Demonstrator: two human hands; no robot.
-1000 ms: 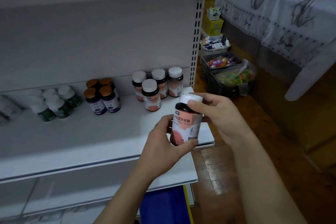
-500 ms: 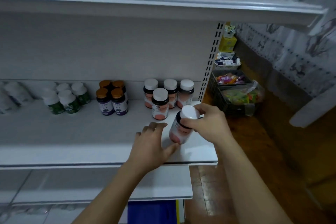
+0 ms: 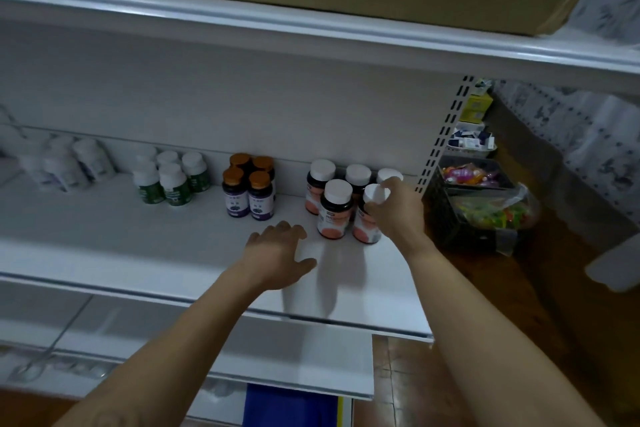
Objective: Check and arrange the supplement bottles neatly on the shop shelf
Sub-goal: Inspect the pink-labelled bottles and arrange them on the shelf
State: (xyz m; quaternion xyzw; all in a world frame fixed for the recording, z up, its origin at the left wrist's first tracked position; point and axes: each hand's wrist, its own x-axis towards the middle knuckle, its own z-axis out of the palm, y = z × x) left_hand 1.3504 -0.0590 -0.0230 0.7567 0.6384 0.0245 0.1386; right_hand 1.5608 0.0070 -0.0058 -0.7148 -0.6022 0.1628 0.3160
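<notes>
One wide view is given, worn on the head and aimed forward and a little down at the white shelf. It is held close, at arm's reach. The left hand and the right hand, which grips a bottle, are caught mid-frame. The floor is glimpsed at right.

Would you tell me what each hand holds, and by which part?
The right hand grips the pink-labelled bottle by its white cap; the left hand holds nothing.

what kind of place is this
Probably a small shop: a white metal display shelf, groups of white-capped peach-labelled supplement bottles and orange-capped purple-labelled bottles, and black plastic baskets of colourful packets beside it.
</notes>
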